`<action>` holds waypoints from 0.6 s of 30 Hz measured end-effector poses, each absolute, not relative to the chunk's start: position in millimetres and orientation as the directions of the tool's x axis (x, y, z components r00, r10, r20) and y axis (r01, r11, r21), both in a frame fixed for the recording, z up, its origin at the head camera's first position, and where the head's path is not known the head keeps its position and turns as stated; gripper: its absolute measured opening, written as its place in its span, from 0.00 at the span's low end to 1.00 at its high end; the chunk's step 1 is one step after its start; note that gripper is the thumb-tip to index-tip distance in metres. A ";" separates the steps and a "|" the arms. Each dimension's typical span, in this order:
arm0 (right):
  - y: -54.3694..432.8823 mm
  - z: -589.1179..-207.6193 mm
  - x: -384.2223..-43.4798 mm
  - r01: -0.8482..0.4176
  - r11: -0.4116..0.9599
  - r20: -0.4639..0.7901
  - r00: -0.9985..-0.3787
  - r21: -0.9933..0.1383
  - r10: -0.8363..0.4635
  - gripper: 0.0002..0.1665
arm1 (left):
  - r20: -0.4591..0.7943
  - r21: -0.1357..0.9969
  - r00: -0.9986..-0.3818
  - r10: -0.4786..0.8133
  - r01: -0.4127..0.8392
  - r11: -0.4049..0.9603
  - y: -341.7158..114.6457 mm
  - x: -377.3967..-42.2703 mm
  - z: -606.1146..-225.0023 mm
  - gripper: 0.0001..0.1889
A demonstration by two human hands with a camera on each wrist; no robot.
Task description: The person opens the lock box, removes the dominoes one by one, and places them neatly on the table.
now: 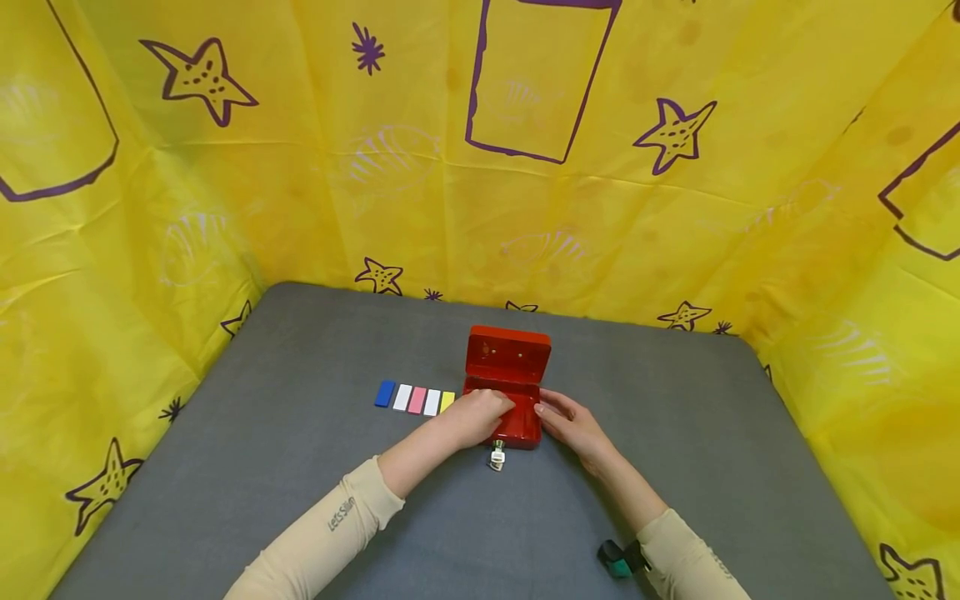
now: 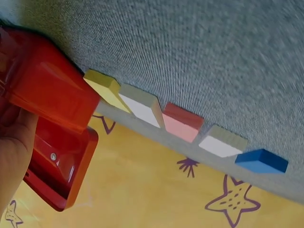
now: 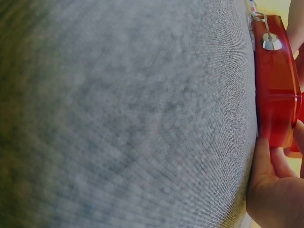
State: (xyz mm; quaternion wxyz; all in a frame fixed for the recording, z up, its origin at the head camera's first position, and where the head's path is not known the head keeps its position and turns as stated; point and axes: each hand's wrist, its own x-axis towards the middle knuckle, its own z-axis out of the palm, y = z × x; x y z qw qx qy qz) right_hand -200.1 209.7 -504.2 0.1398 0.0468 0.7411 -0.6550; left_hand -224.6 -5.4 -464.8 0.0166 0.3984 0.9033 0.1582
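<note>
A red metal cash box stands on the grey table with its lid raised at the back. A key with a white tag hangs from its front lock. My left hand reaches over the left wall into the box; its fingertips are hidden there, and I cannot tell whether they hold something. My right hand holds the box's right side, thumb at the rim and fingers along the outer wall. Left of the box lie flat rectangular blocks in a row: blue, white, pink, white and yellow.
The grey tabletop spreads around the box. Yellow cloth with purple starfish drawings hangs behind the table and on both sides. A black and green strap shows by the right sleeve.
</note>
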 end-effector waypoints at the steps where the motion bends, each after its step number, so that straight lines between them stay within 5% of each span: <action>1: 209.7 -504.3 -200.1 0.252 0.139 -0.268 -0.956 -0.958 -0.114 0.32 | 0.095 0.320 -0.683 0.724 0.709 0.628 -5.3 -224.4 -465.0 0.13; 10: 208.9 -504.7 -200.5 0.264 0.135 -0.279 -0.954 -0.955 -0.112 0.32 | 0.120 0.617 -0.857 0.501 0.459 0.639 -6.9 -224.3 -459.2 0.16; 18: 208.8 -504.2 -200.4 0.262 0.153 -0.280 -0.954 -0.953 -0.108 0.32 | 0.009 0.632 -0.908 0.420 0.330 0.701 -11.4 -228.5 -451.1 0.15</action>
